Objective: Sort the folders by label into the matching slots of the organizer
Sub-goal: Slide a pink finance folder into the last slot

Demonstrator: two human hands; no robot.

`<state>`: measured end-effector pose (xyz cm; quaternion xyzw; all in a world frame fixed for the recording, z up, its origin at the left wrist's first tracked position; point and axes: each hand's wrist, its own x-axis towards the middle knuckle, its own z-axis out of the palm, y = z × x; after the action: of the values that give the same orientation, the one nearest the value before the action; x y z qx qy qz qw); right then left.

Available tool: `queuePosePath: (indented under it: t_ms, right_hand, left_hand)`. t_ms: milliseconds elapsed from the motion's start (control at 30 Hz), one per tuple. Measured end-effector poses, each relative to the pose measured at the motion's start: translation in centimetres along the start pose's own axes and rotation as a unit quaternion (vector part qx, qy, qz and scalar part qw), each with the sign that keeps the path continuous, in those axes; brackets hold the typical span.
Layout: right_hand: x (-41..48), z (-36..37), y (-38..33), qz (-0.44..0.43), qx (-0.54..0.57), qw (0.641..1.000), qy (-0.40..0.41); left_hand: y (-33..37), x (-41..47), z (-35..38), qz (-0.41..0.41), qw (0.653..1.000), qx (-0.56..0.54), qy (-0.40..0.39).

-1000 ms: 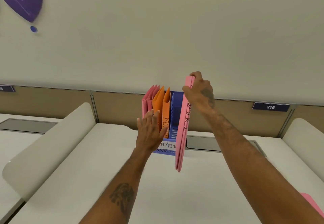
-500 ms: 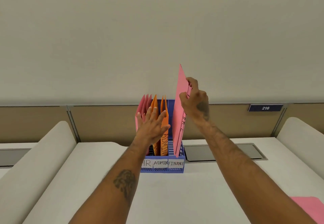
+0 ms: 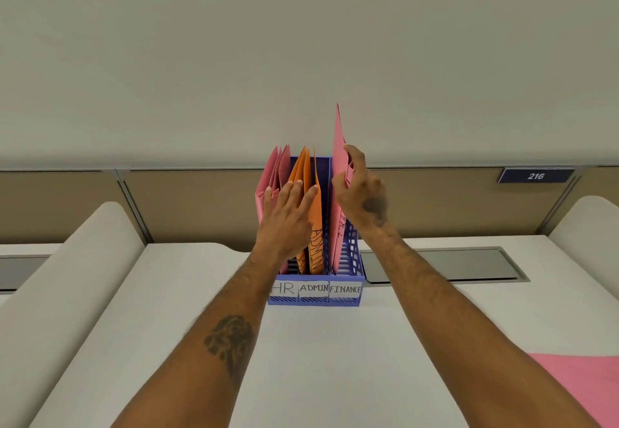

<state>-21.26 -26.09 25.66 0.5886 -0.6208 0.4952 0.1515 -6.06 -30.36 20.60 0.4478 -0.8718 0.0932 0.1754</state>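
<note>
A blue organizer (image 3: 315, 300) stands on the white desk, its three slots labelled HR, ADMIN and FINANCE. Pink folders (image 3: 269, 176) fill the HR slot and orange folders (image 3: 313, 200) the ADMIN slot. My right hand (image 3: 360, 195) grips a pink folder (image 3: 337, 159) by its upper edge; the folder stands upright with its lower end down inside the FINANCE slot. My left hand (image 3: 286, 218) rests with straight fingers against the orange and pink folders, pressing them leftward.
More pink folders (image 3: 582, 384) lie on the desk at the lower right. Curved white dividers (image 3: 67, 280) flank the desk on both sides. A grey cable hatch (image 3: 442, 265) sits behind the organizer, and a sign reading 216 (image 3: 535, 175) hangs on the back panel.
The pink folder in my right hand has gone from hanging in front of the organizer to standing in the FINANCE slot. The camera has tilted down; my left hand stays on the folders.
</note>
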Motion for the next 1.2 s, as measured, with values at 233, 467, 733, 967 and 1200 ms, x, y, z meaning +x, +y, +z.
queuePosePath:
  t_ms: [233, 467, 733, 967, 1200]
  right_hand:
    - [-2.5, 2.6, 1.4, 0.029, -0.021, 0.998, -0.056]
    - [-3.8, 3.1, 2.2, 0.073, -0.026, 0.990, -0.121]
    - [-4.4, 2.9, 2.6, 0.114, 0.000, 0.977, -0.179]
    - [-4.0, 1.6, 1.8, 0.132, -0.002, 0.962, -0.240]
    - [-6.1, -2.1, 1.3, 0.138, -0.029, 0.954, -0.264]
  left_hand:
    - [-0.2, -0.2, 0.0, 0.001, 1.000, 0.001, 0.014]
    - [0.1, -0.1, -0.1, 0.003, 1.000, -0.009, 0.002]
    - [0.1, 0.0, -0.9, 0.008, 0.999, -0.029, -0.014]
    - [0.0, -0.4, -2.4, 0.017, 0.999, -0.047, -0.021]
    - [0.3, -3.4, -4.2, 0.007, 0.999, -0.045, -0.027]
